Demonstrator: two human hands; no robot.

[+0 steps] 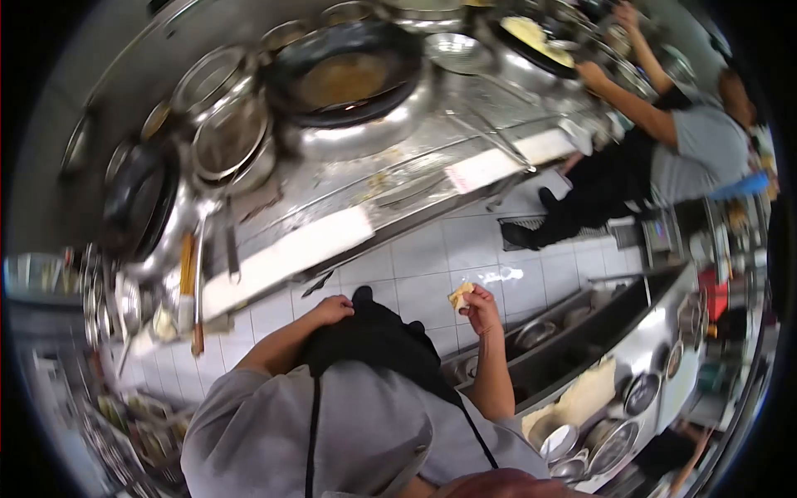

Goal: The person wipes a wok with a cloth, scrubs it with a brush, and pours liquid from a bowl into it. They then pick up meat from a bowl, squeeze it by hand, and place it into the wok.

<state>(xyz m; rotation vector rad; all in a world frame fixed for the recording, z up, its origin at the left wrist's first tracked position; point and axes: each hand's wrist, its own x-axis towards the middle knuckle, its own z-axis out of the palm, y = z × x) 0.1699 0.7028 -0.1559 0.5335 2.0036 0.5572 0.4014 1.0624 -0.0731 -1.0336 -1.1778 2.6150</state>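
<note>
My right hand is raised over the white tiled floor and pinches a small yellowish scrap between its fingertips. My left hand is curled into a fist at the upper edge of my black apron, gripping the cloth. I wear a grey shirt under the apron. Both hands are close to my body, apart from the stove and the counter.
A steel wok range runs along the left and top, with a big wok and several metal bowls. A co-worker in a grey shirt tends a wok of yellow food. On the right is a steel counter with bowls.
</note>
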